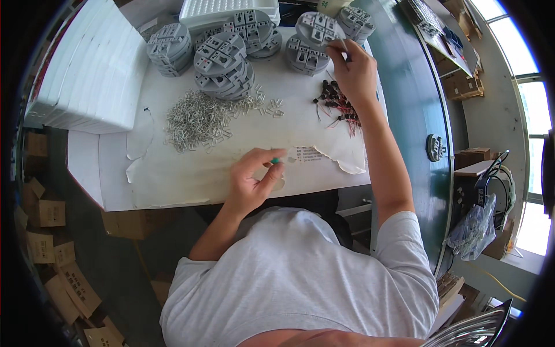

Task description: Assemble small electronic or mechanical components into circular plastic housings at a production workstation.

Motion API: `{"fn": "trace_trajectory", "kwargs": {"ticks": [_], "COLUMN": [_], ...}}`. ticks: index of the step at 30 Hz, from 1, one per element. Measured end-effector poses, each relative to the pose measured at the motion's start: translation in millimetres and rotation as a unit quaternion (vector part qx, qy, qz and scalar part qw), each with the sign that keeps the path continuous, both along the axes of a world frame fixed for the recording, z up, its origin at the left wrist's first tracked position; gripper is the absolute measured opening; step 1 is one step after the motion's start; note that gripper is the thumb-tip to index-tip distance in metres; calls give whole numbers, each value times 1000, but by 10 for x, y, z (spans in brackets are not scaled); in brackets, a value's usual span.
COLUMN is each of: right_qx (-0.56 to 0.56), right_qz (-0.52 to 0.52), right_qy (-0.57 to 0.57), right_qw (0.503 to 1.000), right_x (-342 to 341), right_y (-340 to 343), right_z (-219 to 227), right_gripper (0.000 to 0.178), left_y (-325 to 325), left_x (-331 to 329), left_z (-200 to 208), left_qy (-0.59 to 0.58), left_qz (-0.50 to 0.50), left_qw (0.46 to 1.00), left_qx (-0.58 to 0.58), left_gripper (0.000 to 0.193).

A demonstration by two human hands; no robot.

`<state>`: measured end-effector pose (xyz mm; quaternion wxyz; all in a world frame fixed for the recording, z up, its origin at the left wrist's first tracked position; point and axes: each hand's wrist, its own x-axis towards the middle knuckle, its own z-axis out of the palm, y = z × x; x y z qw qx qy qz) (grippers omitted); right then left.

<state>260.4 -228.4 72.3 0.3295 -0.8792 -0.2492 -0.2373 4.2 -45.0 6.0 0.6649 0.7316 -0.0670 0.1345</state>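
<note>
My left hand [250,180] is near the front edge of the white work surface, thumb and forefinger pinched on a small green piece [276,160] whose kind is too small to tell. My right hand [355,72] reaches far to the right, beside a stack of round grey plastic discs [318,29] with slots. Its fingers are pinched together; a thin pale sliver shows at the tips, too small to name. Just below that hand lies a pile of small black parts with red and black wires [338,104]. A heap of U-shaped metal clips [199,121] lies left of centre.
More stacked grey discs [219,55] stand along the back, before a white tray [228,7]. White foam slabs [89,66] are piled at the left. Torn paper [341,156] covers the front right. A blue-green bench [413,115] runs alongside, carrying a single disc [435,147].
</note>
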Motion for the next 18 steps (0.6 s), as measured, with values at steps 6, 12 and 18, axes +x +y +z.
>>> {"fn": "trace_trajectory", "kwargs": {"ticks": [6,12,18], "right_qx": [-22,-95,-226], "right_qz": [318,277,240], "right_qy": [147,178,175], "right_qw": [936,939,928], "right_x": [-902,-762,-414], "right_y": [-243,-13,392], "right_z": [-39,-238,-306], "right_gripper": [17,19,21], "left_y": [401,409,306], "left_x": [-64,-108,-55], "left_z": [118,82,95], "left_qy": [-83,-18,6], "left_qz": [142,65,71], "left_qw": [973,946,930], "left_qx": [164,317,360], "left_gripper": [84,106,100]}}
